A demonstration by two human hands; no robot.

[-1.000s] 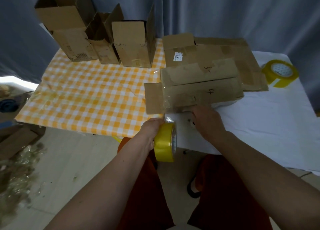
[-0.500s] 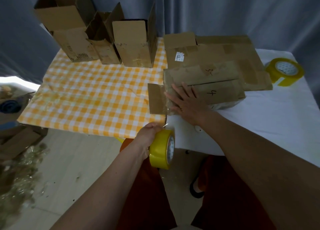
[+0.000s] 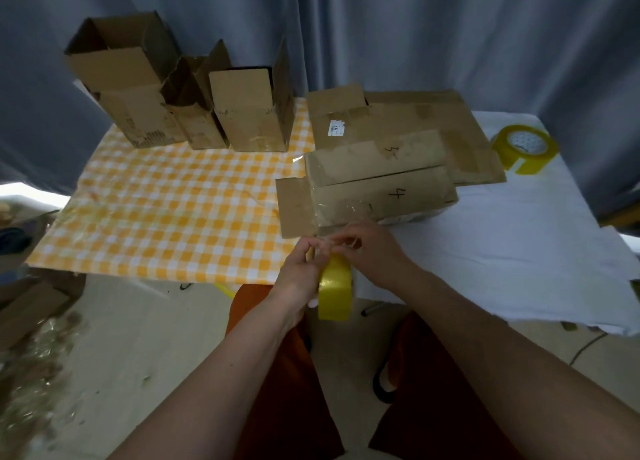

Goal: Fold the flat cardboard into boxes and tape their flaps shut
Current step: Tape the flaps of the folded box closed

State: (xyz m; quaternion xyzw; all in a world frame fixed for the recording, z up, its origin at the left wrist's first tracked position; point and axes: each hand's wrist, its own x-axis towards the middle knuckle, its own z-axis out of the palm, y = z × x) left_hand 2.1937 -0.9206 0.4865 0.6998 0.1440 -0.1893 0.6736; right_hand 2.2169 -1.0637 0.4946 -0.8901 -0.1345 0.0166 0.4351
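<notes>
The left hand grips the yellow tape roll, fingers curled round its near side, holding it upright just off the table's near edge. The right hand is touching it from the other side, its fingertips pinched together at the top of the roll, seemingly on the clear strip that runs from the roll up to the box; the strip itself is almost invisible there, so what exactly is pinched cannot be made out.

Just beyond both hands lies the folded box marked 4, on its side, with glossy tape already across its near end and one small flap sticking out flat toward the left hand's side. I judge the step to be the severing of the tape after a strip has been laid on this box. The next move would call for a sharp tear or snap across the strip close to the roll, while keeping the stuck end from lifting, and then a press along the seam.

Beyond that box rests the flat cardboard stack, and farther off on the right hand's side a second tape roll. Well away on the left hand's side stand three open boxes on the checked cloth.

The box's far end and underside are hidden.
</notes>
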